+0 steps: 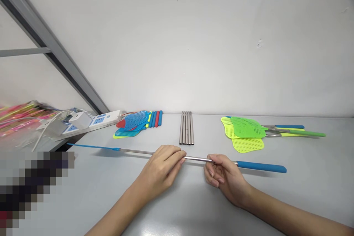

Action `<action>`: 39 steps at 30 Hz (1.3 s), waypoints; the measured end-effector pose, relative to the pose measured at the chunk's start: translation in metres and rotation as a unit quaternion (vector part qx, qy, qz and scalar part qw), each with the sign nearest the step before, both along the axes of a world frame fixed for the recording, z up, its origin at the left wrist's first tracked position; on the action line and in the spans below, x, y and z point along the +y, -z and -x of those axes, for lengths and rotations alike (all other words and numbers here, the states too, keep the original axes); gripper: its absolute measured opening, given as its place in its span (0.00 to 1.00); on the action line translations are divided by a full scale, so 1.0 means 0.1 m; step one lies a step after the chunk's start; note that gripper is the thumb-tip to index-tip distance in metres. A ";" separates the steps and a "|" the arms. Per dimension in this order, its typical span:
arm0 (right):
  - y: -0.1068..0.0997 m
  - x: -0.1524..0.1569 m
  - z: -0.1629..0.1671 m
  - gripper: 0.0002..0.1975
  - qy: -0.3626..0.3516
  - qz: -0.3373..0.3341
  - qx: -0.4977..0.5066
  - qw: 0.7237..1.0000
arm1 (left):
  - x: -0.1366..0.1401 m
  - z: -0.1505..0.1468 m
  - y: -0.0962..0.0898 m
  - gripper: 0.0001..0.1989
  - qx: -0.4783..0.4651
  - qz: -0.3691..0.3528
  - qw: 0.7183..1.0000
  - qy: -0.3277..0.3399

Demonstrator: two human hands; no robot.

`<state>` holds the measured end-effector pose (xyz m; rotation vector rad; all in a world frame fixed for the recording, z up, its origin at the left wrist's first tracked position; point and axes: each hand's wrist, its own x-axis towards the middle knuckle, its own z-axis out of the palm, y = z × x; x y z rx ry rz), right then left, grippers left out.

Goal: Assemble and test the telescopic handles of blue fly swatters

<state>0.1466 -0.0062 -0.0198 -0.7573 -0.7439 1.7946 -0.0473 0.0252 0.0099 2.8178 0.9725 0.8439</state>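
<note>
A fly swatter [197, 159] with a telescopic metal rod lies crosswise in front of me. Its blue head is seen edge-on at the left, and its blue grip is at the right. My left hand [166, 164] is closed on the middle of the rod, fingers over the top. Nearer the blue grip, my right hand [225, 177] pinches the rod between thumb and curled fingers. Beyond my hands stands a row of several loose metal rods [187, 129]. To their left are loose swatter heads [134, 122] in blue, red and yellow, with several short coloured grips [155, 119] beside them.
Several assembled fly swatters [247, 132], green and yellow, lie stacked at the right. At the left, a white power strip [105, 118] with plugged-in adapters and cables sits near bagged colourful items [22, 118]. A wall backs the grey table [182, 206]; a metal frame [55, 44] slants at the left.
</note>
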 end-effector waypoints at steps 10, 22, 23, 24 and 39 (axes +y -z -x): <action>0.01 -0.01 0.01 0.20 -0.026 -0.046 -0.031 0.998 | -0.11 -0.23 0.06 0.11 0.020 -0.077 0.997 -0.011; -0.01 -0.03 0.01 0.21 -0.069 -0.100 -0.118 0.986 | -0.02 -0.17 0.05 0.16 0.104 -0.204 0.973 -0.011; -0.01 -0.03 0.01 0.21 -0.069 -0.104 -0.120 0.985 | 0.00 -0.16 0.05 0.16 0.107 -0.200 0.974 -0.005; -0.01 -0.03 0.01 0.21 -0.070 -0.108 -0.123 0.984 | 0.01 -0.16 0.04 0.16 0.108 -0.198 0.974 0.000; -0.08 -0.06 0.05 0.20 -0.061 -0.057 -0.092 0.992 | 0.15 -0.02 -0.04 0.17 0.138 -0.229 0.963 0.022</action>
